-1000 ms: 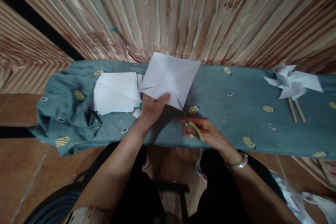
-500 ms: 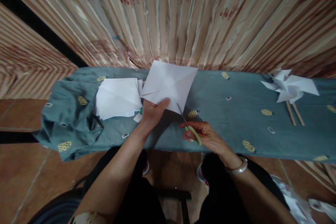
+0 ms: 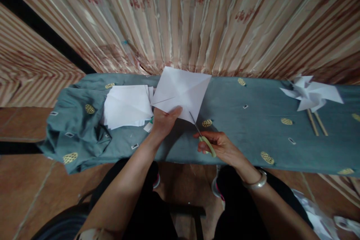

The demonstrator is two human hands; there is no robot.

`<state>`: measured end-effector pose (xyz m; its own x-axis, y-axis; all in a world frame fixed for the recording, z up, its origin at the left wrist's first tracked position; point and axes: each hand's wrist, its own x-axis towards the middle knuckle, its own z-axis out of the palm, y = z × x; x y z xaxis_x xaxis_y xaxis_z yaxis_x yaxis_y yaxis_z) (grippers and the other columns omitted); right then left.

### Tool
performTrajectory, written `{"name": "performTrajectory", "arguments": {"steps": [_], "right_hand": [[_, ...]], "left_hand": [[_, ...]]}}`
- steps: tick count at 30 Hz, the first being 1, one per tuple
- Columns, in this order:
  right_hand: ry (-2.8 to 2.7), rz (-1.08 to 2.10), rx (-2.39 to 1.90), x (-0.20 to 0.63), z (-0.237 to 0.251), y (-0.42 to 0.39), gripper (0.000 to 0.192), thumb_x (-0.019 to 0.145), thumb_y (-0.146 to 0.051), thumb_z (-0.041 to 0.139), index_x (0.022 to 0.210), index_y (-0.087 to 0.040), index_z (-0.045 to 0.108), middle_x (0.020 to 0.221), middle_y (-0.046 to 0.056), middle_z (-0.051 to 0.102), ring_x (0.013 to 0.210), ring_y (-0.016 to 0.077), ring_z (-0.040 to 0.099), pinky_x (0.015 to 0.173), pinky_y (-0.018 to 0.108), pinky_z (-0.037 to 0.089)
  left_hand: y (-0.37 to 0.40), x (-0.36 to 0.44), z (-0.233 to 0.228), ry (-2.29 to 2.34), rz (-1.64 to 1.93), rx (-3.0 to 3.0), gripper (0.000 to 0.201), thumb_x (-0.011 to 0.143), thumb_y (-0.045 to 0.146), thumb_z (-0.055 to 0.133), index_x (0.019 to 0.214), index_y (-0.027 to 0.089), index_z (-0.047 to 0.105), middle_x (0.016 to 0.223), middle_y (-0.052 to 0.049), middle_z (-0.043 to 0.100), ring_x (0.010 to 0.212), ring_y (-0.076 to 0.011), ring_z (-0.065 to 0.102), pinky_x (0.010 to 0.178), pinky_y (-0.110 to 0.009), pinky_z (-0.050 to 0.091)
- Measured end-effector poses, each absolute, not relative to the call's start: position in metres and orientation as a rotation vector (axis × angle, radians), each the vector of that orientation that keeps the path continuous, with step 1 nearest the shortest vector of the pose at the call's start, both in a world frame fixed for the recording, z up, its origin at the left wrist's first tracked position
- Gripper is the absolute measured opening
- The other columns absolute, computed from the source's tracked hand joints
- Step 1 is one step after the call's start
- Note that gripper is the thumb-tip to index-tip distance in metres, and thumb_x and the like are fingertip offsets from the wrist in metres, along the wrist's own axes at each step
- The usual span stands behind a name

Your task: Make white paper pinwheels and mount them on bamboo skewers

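Note:
My left hand (image 3: 164, 120) pinches the near edge of a creased white paper square (image 3: 181, 90) and holds it tilted up above the table. My right hand (image 3: 218, 145) grips green-handled scissors (image 3: 203, 137) by the handles. Their thin blades point up toward the paper's lower right corner and touch its edge. A silver bracelet sits on my right wrist.
A long table under a teal patterned cloth (image 3: 242, 120) runs left to right. A stack of white paper sheets (image 3: 128, 105) lies left of my hands. Finished white paper pinwheels on wooden sticks (image 3: 311, 97) lie at the far right. A striped curtain (image 3: 180, 18) hangs behind.
The view has shifted slightly so the table sits lower in frame. The paper and scissors keep nearly the same pose, with the blades still at the paper's lower corner.

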<state>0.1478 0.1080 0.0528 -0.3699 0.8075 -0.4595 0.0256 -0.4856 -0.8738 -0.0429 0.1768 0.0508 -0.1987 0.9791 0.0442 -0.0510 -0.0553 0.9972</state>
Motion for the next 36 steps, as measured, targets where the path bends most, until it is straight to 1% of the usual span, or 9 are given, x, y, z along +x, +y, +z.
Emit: {"name": "performTrajectory", "arguments": {"steps": [8,12,16,19,23,26,29,33,36], "right_hand": [[-1.137,1.897,-1.341,0.1469,0.0539,0.1073,0.048,0.061,-0.047,0.082,0.096,-0.015,0.07,0.062,-0.003,0.061,0.056,0.0104,0.059,0.055,0.023,0.05],[-1.19,1.88,-1.332,0.1472,0.0542,0.1071,0.048,0.063,-0.048,0.081,0.095,-0.016,0.07,0.063,-0.002,0.062,0.057,0.0108,0.058,0.054,0.024,0.048],[-1.219,1.864,-1.339,0.1469,0.0548,0.1065,0.049,0.063,-0.051,0.08,0.095,-0.015,0.07,0.063,-0.002,0.062,0.055,0.0095,0.054,0.051,0.022,0.044],[-1.211,1.854,-1.338,0.146,0.0547,0.1064,0.049,0.062,-0.051,0.08,0.093,-0.015,0.069,0.062,-0.003,0.061,0.054,0.0087,0.054,0.05,0.021,0.044],[-1.189,1.871,-1.342,0.1453,0.0527,0.1071,0.05,0.059,-0.051,0.082,0.093,-0.015,0.07,0.062,-0.003,0.062,0.054,0.0086,0.056,0.052,0.021,0.047],[-1.178,1.873,-1.338,0.1455,0.0514,0.1074,0.05,0.059,-0.05,0.083,0.094,-0.016,0.071,0.062,-0.002,0.063,0.055,0.0098,0.059,0.053,0.022,0.049],[-1.149,1.884,-1.335,0.1455,0.0515,0.1076,0.051,0.058,-0.05,0.083,0.094,-0.016,0.071,0.062,-0.002,0.064,0.055,0.0105,0.059,0.053,0.023,0.05],[-1.123,1.894,-1.348,0.1452,0.052,0.1081,0.051,0.055,-0.05,0.085,0.092,-0.017,0.072,0.061,-0.003,0.064,0.054,0.0098,0.06,0.053,0.022,0.05],[-1.136,1.884,-1.343,0.1452,0.0514,0.1082,0.051,0.055,-0.051,0.084,0.092,-0.017,0.072,0.061,-0.002,0.064,0.054,0.0103,0.06,0.053,0.022,0.051]], "left_hand": [[0.1761,-0.043,0.0552,1.296,1.437,1.117,0.033,0.063,0.029,0.075,0.091,0.014,0.067,0.094,-0.01,0.073,0.087,-0.0235,0.069,0.082,-0.038,0.056],[0.1759,-0.0434,0.0549,1.29,1.425,1.115,0.032,0.063,0.029,0.075,0.089,0.014,0.067,0.092,-0.01,0.073,0.083,-0.0229,0.069,0.079,-0.037,0.057],[0.1752,-0.0435,0.054,1.3,1.396,1.108,0.028,0.063,0.029,0.075,0.084,0.012,0.068,0.089,-0.01,0.073,0.08,-0.0231,0.069,0.076,-0.038,0.057],[0.1752,-0.0434,0.0541,1.302,1.396,1.104,0.027,0.063,0.03,0.075,0.082,0.012,0.068,0.088,-0.01,0.073,0.08,-0.023,0.069,0.075,-0.037,0.057],[0.1748,-0.0431,0.057,1.314,1.421,1.092,0.031,0.061,0.029,0.076,0.085,0.012,0.068,0.089,-0.009,0.073,0.082,-0.0223,0.069,0.077,-0.036,0.057],[0.1739,-0.0429,0.0595,1.306,1.421,1.073,0.031,0.061,0.028,0.075,0.085,0.011,0.068,0.088,-0.009,0.073,0.08,-0.0221,0.069,0.076,-0.036,0.057],[0.1737,-0.0432,0.0595,1.302,1.404,1.061,0.031,0.061,0.029,0.075,0.085,0.01,0.068,0.088,-0.01,0.073,0.079,-0.023,0.069,0.075,-0.037,0.057],[0.175,-0.0443,0.0566,1.308,1.416,1.069,0.036,0.06,0.029,0.076,0.09,0.011,0.067,0.092,-0.011,0.073,0.084,-0.0238,0.069,0.078,-0.037,0.057],[0.1759,-0.0451,0.0549,1.3,1.417,1.071,0.036,0.061,0.028,0.076,0.091,0.01,0.067,0.094,-0.011,0.073,0.085,-0.0236,0.069,0.079,-0.037,0.057]]}}
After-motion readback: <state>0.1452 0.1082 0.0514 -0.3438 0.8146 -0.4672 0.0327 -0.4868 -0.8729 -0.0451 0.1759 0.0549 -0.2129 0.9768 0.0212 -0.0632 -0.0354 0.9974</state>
